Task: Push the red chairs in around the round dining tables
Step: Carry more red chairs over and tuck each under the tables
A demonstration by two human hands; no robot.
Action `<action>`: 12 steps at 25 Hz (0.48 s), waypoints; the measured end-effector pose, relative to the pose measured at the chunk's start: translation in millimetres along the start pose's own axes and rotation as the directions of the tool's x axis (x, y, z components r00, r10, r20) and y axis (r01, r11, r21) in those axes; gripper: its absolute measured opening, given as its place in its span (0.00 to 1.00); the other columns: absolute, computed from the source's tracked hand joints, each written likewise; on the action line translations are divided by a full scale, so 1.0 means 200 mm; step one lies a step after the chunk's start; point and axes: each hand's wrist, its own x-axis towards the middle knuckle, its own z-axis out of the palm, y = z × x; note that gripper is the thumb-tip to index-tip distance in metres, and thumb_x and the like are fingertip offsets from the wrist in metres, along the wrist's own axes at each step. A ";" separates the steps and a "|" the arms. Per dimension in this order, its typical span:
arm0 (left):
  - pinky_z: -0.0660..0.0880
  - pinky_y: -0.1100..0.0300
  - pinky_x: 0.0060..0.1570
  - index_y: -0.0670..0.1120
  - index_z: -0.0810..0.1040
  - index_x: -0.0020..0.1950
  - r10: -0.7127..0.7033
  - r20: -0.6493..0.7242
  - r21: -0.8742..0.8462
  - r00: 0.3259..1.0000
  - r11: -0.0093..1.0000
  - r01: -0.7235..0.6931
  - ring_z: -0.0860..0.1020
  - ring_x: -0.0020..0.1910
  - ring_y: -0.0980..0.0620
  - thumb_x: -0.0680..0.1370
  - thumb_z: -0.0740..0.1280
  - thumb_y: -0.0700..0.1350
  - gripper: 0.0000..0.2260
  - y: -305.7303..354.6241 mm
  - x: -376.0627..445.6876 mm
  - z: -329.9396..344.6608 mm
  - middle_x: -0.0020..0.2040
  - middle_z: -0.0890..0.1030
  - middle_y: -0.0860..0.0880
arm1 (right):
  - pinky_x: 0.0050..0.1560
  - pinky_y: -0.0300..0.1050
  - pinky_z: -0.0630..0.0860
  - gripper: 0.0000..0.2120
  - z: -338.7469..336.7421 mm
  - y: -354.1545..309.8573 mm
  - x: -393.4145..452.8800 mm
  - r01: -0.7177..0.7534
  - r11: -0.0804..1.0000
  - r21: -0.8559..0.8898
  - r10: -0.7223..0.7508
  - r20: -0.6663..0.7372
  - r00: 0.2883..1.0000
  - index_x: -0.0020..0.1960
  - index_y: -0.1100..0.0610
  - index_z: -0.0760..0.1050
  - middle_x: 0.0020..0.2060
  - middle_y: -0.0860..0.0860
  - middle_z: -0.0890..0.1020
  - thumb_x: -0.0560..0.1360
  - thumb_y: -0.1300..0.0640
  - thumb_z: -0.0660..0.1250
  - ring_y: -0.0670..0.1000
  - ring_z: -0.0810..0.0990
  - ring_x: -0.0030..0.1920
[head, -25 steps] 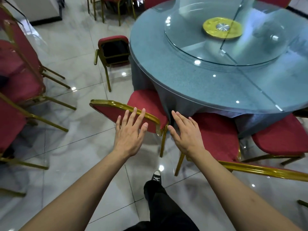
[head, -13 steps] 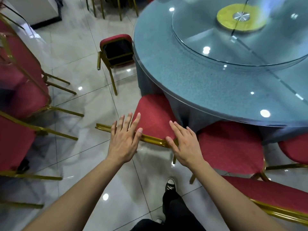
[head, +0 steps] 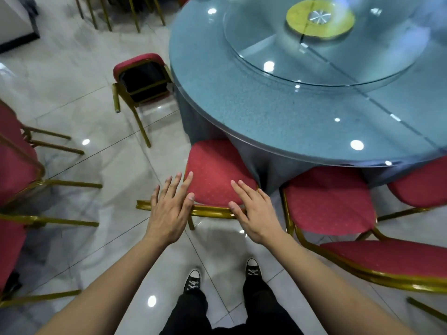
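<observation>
- Glossy tiled floor (head: 79, 122) looks slick, so chair legs should slide
- Red chair (head: 215, 175) sits partly under the round worktop (head: 242, 105)
- Left hand (head: 169, 209) and right hand (head: 254, 213), fingers straight, press its gilt top rail (head: 210, 210), a stiff, probably light frame

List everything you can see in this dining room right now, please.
Round table: one, grey-blue cloth under glass, upper right.
Glass turntable: one, clear, yellow hub, on the table.
Chair being pushed: one, red seat, gold frame, centre, seat partly under the table.
Other red chairs: several, at the table's left and right, more along the left edge.
Floor: glossy pale tiles.
Shoes: two, black and white.
Left hand: open, on the chair's gold back rail.
Right hand: open, same rail.
</observation>
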 end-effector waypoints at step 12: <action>0.45 0.45 0.79 0.63 0.48 0.82 0.189 0.039 -0.132 0.981 0.974 -0.183 0.49 0.82 0.52 0.80 0.35 0.67 0.30 -0.38 0.00 -0.02 0.83 0.54 0.53 | 0.75 0.58 0.64 0.31 0.28 -0.35 -0.22 -0.347 0.917 0.196 0.383 -0.192 0.903 0.78 0.42 0.66 0.78 0.46 0.67 0.79 0.31 0.53 0.48 0.68 0.76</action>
